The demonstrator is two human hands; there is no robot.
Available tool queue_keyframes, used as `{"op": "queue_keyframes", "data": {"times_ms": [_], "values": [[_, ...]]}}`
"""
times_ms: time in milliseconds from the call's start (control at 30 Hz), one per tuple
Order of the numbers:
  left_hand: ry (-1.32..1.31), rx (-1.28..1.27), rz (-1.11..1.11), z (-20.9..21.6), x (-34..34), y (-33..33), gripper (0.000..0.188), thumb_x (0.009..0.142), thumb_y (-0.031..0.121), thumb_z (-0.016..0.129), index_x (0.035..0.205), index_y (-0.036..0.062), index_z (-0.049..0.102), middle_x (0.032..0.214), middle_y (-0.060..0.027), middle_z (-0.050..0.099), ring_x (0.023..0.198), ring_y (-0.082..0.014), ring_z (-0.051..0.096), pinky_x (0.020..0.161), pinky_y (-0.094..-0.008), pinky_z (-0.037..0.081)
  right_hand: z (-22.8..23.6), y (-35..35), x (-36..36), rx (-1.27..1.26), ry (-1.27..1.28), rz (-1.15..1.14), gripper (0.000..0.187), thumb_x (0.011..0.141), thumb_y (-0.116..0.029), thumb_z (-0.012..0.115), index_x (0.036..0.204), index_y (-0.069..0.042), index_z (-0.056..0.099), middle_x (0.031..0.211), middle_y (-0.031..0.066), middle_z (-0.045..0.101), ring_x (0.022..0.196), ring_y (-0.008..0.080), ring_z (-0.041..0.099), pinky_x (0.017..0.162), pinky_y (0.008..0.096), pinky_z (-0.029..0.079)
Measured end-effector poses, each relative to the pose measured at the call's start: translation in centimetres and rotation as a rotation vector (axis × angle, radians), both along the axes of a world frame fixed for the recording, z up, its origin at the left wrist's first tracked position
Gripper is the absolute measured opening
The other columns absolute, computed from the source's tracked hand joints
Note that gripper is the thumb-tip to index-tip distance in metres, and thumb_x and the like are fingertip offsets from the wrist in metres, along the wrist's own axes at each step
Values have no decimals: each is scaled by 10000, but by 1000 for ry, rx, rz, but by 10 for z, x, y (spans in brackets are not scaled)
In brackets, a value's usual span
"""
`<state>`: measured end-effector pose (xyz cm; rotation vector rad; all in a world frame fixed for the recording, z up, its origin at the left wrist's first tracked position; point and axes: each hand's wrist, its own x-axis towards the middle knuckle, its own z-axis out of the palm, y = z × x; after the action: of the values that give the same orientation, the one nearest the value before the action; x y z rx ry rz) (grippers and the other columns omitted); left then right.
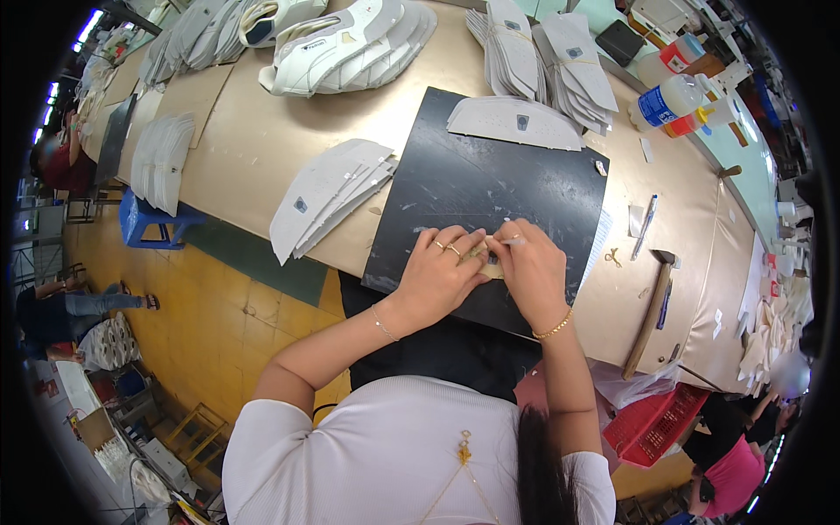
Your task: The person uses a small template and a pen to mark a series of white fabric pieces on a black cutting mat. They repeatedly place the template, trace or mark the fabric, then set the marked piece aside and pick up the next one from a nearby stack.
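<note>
Both my hands meet over the near part of a black board (437,192). My left hand (442,269) has its fingers bent and closed on a small cream-coloured piece (493,269), pressing it to the board. My right hand (532,267) pinches a thin whitish stick-like tool (510,241) right above that piece; its tip is hidden by my fingers. On the far part of the board lies a pale grey curved shoe-upper piece (516,122). Left of the board, a fanned stack of similar grey pieces (328,197) overlaps its edge.
Stacked white shoe uppers (350,52) and tied bundles of grey pieces (573,66) stand at the back. To the right lie a hammer (649,315), a pen (646,226) and bottles (669,102). A blue stool (153,219) is at left, a red crate (656,424) at lower right. Other people are around.
</note>
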<state>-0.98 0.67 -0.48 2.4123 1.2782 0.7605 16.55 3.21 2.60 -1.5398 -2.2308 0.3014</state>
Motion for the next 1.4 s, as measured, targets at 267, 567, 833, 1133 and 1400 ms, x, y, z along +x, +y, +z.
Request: {"op": "queue_keyframes", "data": {"times_ms": [267, 567, 833, 1133, 1400], "values": [[-33, 11, -27, -3, -2, 0, 340, 795, 263, 811, 1061, 72, 721, 1317, -82, 635, 1162, -272, 563, 967, -430, 420, -4, 6, 1, 3, 22, -59, 161, 914, -151, 698, 797, -78, 615, 725, 57, 591, 669, 253, 638, 577, 358, 515], [-164, -19, -120, -12, -7, 10, 327, 789, 237, 832, 1017, 62, 676, 1217, -123, 615, 1144, -307, 585, 976, -445, 458, 8, 70, 36, -27, 473, -240, 201, 1026, -151, 600, 1161, -42, 701, 883, 147, 750, 781, 283, 726, 715, 345, 547], [-184, 97, -1, 3, -48, 14, 334, 770, 221, 824, 1027, 77, 666, 1158, -127, 579, 913, -288, 663, 770, -383, 563, -49, 146, 65, 214, 92, -35, 431, 925, -119, 691, 1343, -56, 606, 1413, 184, 599, 1298, 380, 556, 1097, 441, 432], [170, 195, 547, 10, -179, 13, 338, 806, 259, 829, 1084, 108, 711, 1243, -71, 637, 1131, -277, 617, 995, -408, 454, -41, 123, 46, 434, -78, -81, 388, 888, -65, 721, 1269, -84, 653, 1173, 111, 677, 1101, 321, 629, 968, 421, 473], [-99, 200, 331, 20, -118, 23, 400, 742, 195, 864, 1108, 93, 742, 1310, -72, 672, 1190, -291, 606, 1008, -420, 445, -24, 76, 63, -199, 539, -105, 208, 908, -49, 732, 1116, -52, 747, 989, 93, 751, 869, 155, 672, 792, 280, 516]]}}
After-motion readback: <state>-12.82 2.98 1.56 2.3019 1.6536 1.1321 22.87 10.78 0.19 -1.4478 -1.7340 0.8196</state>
